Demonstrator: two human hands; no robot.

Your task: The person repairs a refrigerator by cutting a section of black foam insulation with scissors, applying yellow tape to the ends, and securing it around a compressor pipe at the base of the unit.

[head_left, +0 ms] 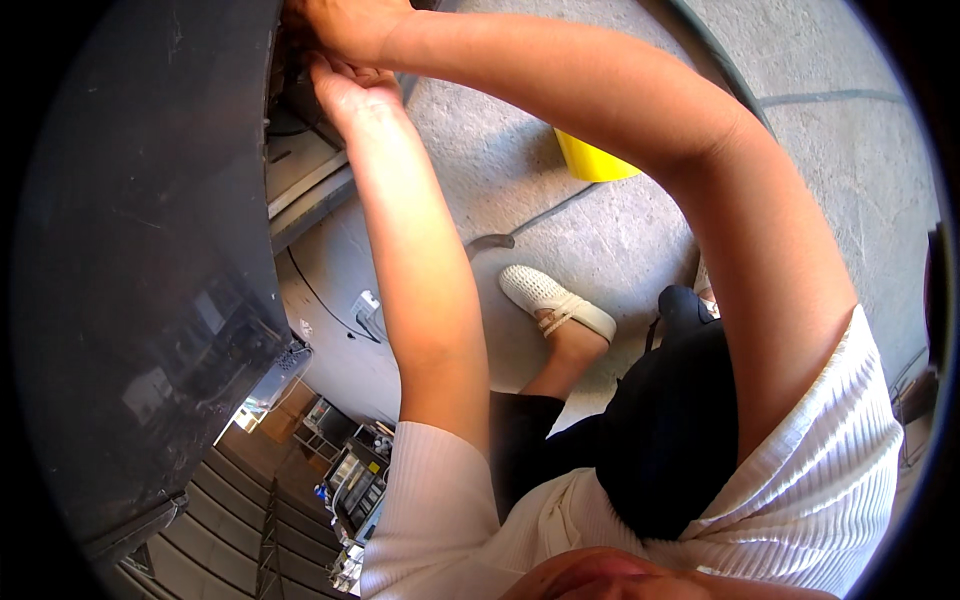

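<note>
A large, glossy black panel (150, 220) with scuffs and reflections fills the left side. Both hands reach in at its upper right edge, where a dark gap shows above a grey metal frame (310, 195). My left hand (352, 92) is palm up, its thumb raised and its fingers curled in under the other hand; whatever they close on is hidden. Across the top of it lies my right hand (345, 28), back upward, at the picture's upper rim. Its fingers are lost in shadow behind the panel edge.
On the concrete floor stand a yellow container (595, 158), partly behind my right forearm, and a white socket block (368, 305) with thin cables. A thick dark hose (715, 50) runs at the upper right. My foot in a cream shoe (545, 295) is below. Cluttered equipment (355, 480) stands at the lower left.
</note>
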